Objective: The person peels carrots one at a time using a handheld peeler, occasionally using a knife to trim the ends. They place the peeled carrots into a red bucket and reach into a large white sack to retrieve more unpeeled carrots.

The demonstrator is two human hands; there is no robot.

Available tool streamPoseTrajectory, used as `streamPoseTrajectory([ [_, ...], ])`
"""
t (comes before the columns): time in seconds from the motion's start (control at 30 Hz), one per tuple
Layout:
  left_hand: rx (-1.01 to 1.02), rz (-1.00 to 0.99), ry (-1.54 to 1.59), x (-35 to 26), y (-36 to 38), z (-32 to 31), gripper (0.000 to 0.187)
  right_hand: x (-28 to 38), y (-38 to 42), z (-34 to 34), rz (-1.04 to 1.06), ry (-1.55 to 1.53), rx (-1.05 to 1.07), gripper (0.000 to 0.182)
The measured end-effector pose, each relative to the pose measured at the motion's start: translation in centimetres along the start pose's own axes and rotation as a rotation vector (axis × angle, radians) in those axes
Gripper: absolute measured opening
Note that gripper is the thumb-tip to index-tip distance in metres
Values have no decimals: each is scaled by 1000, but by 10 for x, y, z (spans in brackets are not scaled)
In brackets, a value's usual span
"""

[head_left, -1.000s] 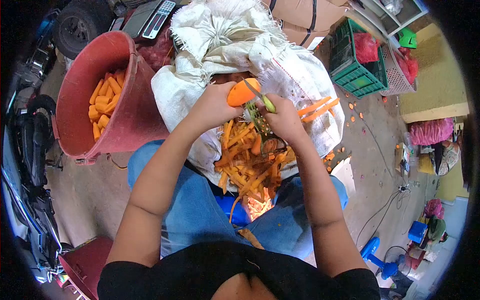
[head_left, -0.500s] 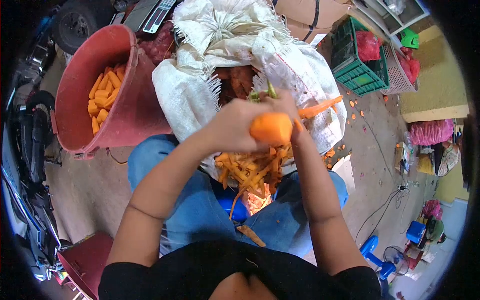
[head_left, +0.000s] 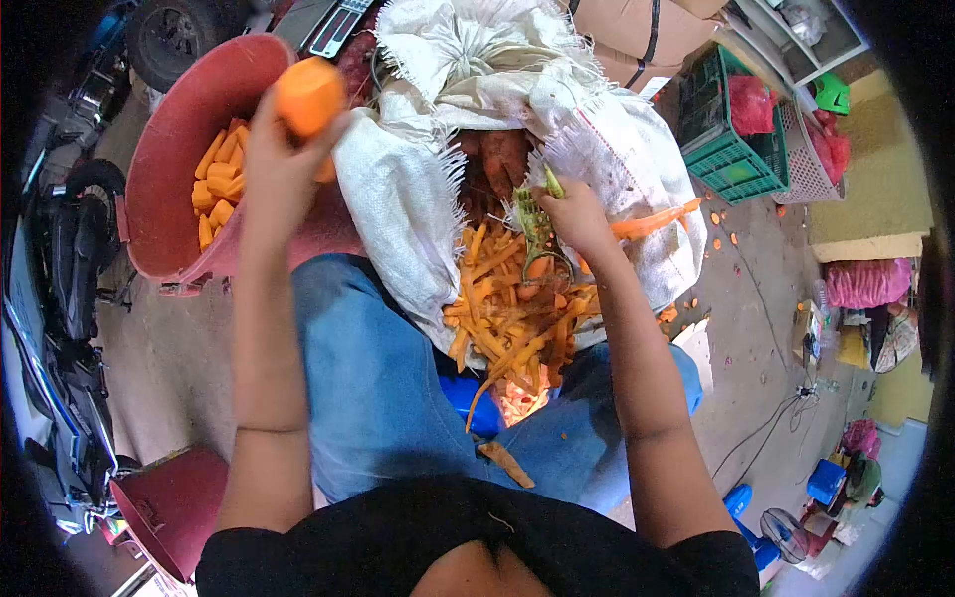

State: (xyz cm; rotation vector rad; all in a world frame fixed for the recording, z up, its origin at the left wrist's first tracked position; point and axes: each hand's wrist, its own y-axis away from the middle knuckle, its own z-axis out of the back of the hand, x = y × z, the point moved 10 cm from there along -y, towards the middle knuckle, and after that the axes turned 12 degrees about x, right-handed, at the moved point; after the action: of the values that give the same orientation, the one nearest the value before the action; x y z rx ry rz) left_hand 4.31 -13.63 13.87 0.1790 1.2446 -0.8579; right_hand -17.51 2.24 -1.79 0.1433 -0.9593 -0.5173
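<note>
My left hand (head_left: 277, 149) holds a peeled orange carrot piece (head_left: 309, 95) raised over the rim of the red bucket (head_left: 164, 159), which contains several peeled carrot pieces (head_left: 219, 184). My right hand (head_left: 575, 214) grips a green-handled peeler (head_left: 537, 214) above a heap of carrot peelings (head_left: 512, 318) lying on the white sack (head_left: 398, 209) across my lap. Unpeeled brownish carrots (head_left: 492, 159) show in the sack's opening.
A green crate (head_left: 731, 129) and a white basket (head_left: 806, 149) with red bags stand at the right. A motorbike (head_left: 60, 269) and tyre (head_left: 174, 40) are at the left, a weighing scale (head_left: 328, 25) at the top. Cables and peel scraps lie on the floor.
My left hand carried the carrot from in front of the sack up and left to over the red bucket. My right hand with the peeler stayed above the peelings.
</note>
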Motion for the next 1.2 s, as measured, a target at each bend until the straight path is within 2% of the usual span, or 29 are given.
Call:
streamPoseTrajectory([
  [0.17, -211, -191, -175, 34, 29, 103, 35, 0, 3, 8, 57, -1, -50, 25],
  [0.23, -309, -123, -383, 39, 36, 136, 41, -5, 4, 12, 45, -9, -55, 25],
  [0.27, -293, 85, -805, 35, 35, 143, 46, -4, 6, 14, 50, -19, -53, 25],
  [0.3, -293, 84, -806, 43, 37, 148, 46, -3, 8, 16, 56, -27, -50, 24],
  [0.37, -383, 279, -1240, 66, 41, 167, 45, -6, 9, 22, 27, 32, -70, 23],
  [0.4, -334, 103, -995, 50, 37, 143, 41, -8, 9, 25, 74, -3, -101, 24],
  [0.47, -138, 60, -440, 41, 26, 74, 36, -12, 14, 31, 112, -35, -129, 27],
  [0.5, 78, 116, -556, 23, 23, 22, 31, -15, 15, 32, 75, -76, -107, 27],
  [0.53, 185, 90, -113, 42, 21, -18, 26, -19, 15, 30, 41, -118, -83, 27],
  [0.57, 344, 98, -239, 32, 19, -60, 24, -21, 14, 30, 42, -119, -81, 27],
  [0.6, 499, 56, -91, 39, 18, -103, 23, -25, 12, 32, 34, -112, -93, 25],
  [0.67, 821, -72, -334, 62, 16, -178, 27, -29, 14, 37, 19, -108, -113, 25],
  [0.7, 826, -75, -331, 81, 15, -189, 27, -22, 17, 39, 62, -94, -129, 25],
  [0.77, 1007, -62, -1018, 137, 26, -213, 34, -18, 21, 42, 104, -79, -146, 26],
  [0.83, 970, 307, -1111, 204, 26, -185, 42, -23, 21, 45, 85, -119, -133, 26],
  [0.87, 898, 66, -1122, 221, 32, -178, 48, -25, 21, 49, 82, -120, -135, 26],
  [0.9, 907, 65, -1122, 222, 34, -172, 48, -30, 22, 52, 58, -140, -139, 26],
  [0.97, 1028, -111, -1298, 222, 52, -173, 48, -35, 23, 52, 31, -169, -132, 27],
  [1.0, 1109, 66, -1296, 211, 50, -167, 49, -35, 22, 53, 27, -124, -127, 27],
  [1.07, 1157, 107, -1320, 238, 55, -159, 48, -32, 22, 56, 21, -78, -123, 27],
  [1.17, 1230, 150, -1343, 240, 61, -157, 47, -34, 23, 53, 2, -104, -98, 27],
  [1.2, 1232, 111, -1442, 238, 62, -155, 46, -35, 23, 53, 10, -120, -105, 27],
])
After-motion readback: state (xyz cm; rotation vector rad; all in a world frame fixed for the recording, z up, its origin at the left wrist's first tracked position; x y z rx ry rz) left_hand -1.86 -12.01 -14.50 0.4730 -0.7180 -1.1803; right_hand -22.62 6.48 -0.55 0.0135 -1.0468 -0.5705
